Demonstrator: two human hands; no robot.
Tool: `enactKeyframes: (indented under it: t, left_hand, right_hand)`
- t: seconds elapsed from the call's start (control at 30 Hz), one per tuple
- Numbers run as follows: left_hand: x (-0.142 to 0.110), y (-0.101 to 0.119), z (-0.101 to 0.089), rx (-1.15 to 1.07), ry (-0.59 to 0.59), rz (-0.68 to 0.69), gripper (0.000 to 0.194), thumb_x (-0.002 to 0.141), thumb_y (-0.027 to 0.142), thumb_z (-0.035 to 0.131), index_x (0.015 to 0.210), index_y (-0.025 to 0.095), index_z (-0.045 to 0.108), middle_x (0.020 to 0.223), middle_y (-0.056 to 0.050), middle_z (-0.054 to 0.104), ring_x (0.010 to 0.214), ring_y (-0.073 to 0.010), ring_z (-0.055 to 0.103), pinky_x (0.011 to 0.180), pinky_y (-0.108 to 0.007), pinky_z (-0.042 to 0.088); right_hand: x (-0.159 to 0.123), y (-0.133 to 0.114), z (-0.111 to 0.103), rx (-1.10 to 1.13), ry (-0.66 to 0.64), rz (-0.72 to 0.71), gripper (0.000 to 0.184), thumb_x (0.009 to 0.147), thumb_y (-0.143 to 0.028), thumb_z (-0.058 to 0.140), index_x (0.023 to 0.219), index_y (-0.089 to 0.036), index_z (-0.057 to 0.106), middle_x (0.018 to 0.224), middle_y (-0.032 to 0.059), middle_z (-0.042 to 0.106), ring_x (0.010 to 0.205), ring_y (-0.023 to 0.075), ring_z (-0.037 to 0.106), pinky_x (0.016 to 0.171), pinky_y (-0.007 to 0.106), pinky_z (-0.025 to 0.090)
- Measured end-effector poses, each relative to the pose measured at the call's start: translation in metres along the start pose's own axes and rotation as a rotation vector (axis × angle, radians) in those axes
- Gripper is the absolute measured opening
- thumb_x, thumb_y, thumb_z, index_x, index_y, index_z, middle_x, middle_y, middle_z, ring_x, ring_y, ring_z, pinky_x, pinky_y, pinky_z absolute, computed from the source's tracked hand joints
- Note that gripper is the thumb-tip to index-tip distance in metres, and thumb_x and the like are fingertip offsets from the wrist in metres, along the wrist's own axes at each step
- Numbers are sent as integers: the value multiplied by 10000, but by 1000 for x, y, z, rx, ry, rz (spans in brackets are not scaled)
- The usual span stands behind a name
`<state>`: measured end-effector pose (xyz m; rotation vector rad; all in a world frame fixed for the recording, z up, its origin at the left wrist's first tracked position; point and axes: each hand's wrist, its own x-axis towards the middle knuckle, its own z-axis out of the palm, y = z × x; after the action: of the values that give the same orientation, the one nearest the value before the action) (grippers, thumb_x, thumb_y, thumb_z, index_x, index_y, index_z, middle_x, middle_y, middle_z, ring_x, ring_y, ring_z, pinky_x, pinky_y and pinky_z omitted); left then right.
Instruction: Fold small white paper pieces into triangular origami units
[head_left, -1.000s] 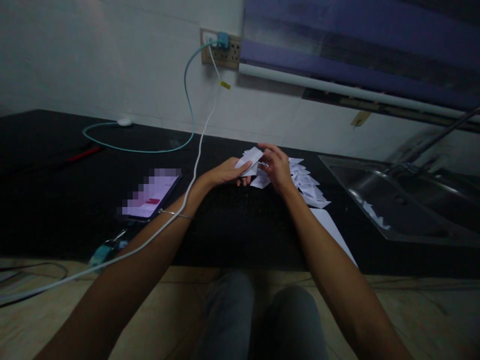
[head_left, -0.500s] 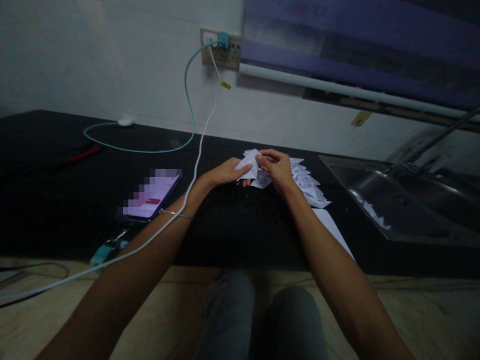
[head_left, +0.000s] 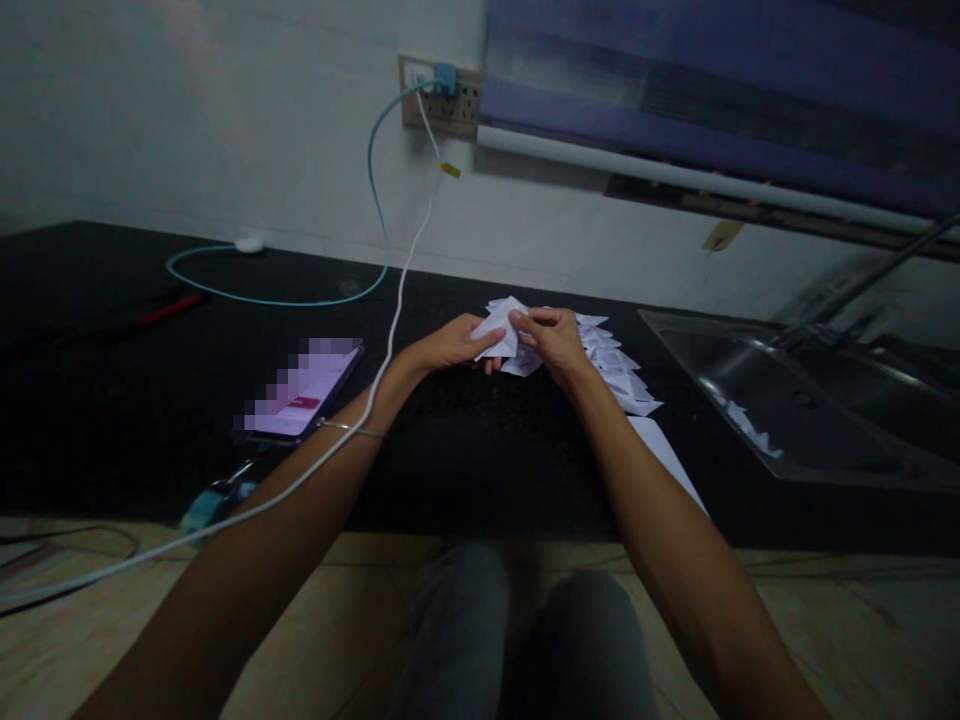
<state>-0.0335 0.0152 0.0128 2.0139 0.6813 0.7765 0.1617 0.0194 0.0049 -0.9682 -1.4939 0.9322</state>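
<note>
A small folded piece of white paper (head_left: 504, 322) is held between both my hands above the black counter. My left hand (head_left: 459, 342) pinches its left side, thumb on top and fingertips underneath. On the right, my right hand (head_left: 553, 338) grips the paper's edge between thumb and fingers. Behind and beside my right hand lies a pile of folded white paper pieces (head_left: 616, 372), partly hidden by that hand. A flat stack of white paper (head_left: 664, 455) rests by my right forearm.
A phone (head_left: 304, 390) with a lit screen lies left of my left arm. A white cable (head_left: 397, 320) passes over that arm from the wall socket (head_left: 454, 105). A metal sink (head_left: 750, 400) is set in the counter (head_left: 465, 470) at right; a red-handled tool (head_left: 171, 308) lies far left.
The fingers of my right hand have shifted slightly on the paper and curled lower. The paper's top corner stands out a little more. My left hand stays almost still.
</note>
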Motion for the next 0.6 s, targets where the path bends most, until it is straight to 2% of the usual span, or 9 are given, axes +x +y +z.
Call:
enactKeyframes:
  t: [0.2, 0.3, 0.4, 0.47, 0.53, 0.6]
  left_hand:
    - [0, 1, -6, -69, -26, -60, 535, 910, 579, 566, 757, 96, 738, 647, -134, 721, 544, -124, 630, 508, -212, 445]
    - [0, 1, -7, -95, -25, -64, 554, 910, 583, 558, 872, 70, 764, 701, -158, 741, 577, -136, 660, 523, -222, 455]
    - [-1, 1, -6, -126, -40, -65, 591, 894, 612, 562, 967, 60, 759, 738, -162, 752, 602, -142, 678, 538, -224, 465]
    - [-1, 2, -6, -134, -34, -69, 598, 878, 634, 570, 963, 73, 758, 730, -146, 751, 602, -138, 675, 538, -219, 463]
    - [-1, 3, -5, -112, -7, -78, 572, 873, 640, 573, 873, 100, 760, 684, -122, 735, 584, -126, 655, 535, -214, 452]
    - [-2, 5, -4, -65, 36, -85, 540, 873, 626, 584, 721, 130, 733, 609, -93, 696, 551, -110, 615, 529, -212, 432]
  right_hand:
    - [5, -1, -5, 105, 158, -9, 376, 664, -575, 813, 708, -222, 691, 729, 14, 666, 716, 163, 639, 655, 332, 546]
    - [7, 0, -6, 128, 191, 9, 376, 685, -580, 794, 737, -227, 674, 755, 18, 670, 734, 168, 653, 668, 342, 560]
    - [6, 1, -5, 104, 142, 47, 388, 718, -600, 760, 802, -232, 673, 789, 24, 681, 753, 173, 662, 670, 348, 576]
    - [3, 0, -2, 84, 73, 60, 412, 706, -600, 774, 862, -230, 682, 834, 39, 701, 784, 186, 668, 685, 365, 591]
    - [1, 1, 0, 55, 31, 46, 437, 685, -597, 796, 880, -221, 687, 857, 57, 714, 811, 204, 672, 699, 386, 600]
    - [1, 3, 2, 23, 40, 20, 440, 667, -593, 811, 848, -211, 687, 840, 65, 717, 817, 216, 674, 700, 396, 599]
